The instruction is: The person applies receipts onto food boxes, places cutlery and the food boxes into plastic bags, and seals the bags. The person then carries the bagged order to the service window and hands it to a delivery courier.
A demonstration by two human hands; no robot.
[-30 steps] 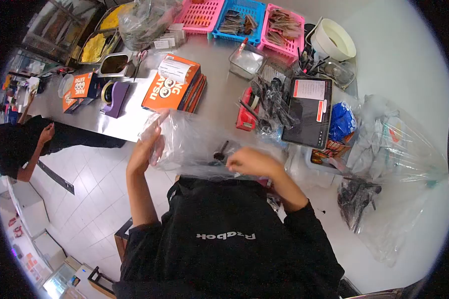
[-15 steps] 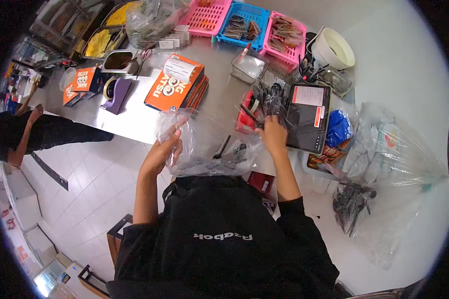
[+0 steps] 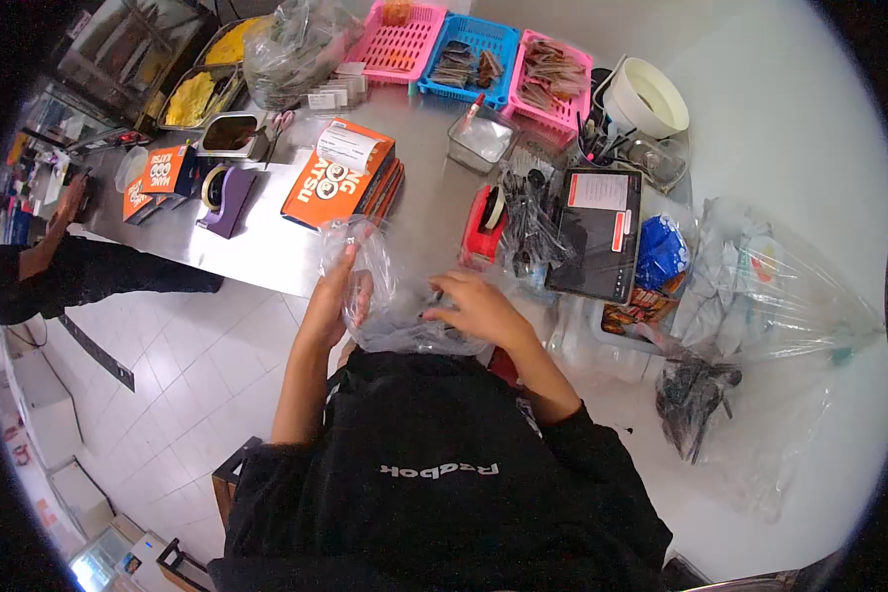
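Head view: left hand (image 3: 332, 304) gripping clear bag (image 3: 397, 324), bag held against front of wearer's body; right hand (image 3: 481, 310) at bag's right side, fingers curled, can't tell from here if holding anything; red tape dispenser (image 3: 481, 229), then wrapped black cutlery (image 3: 535, 225) beyond. Thin plastic could slump if left grip slackens, or tear if fingers snag it

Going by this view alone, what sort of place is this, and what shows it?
Probably a takeaway food counter: orange boxes printed KATSU, a printed slip on the top one, and plastic-wrapped black cutlery.
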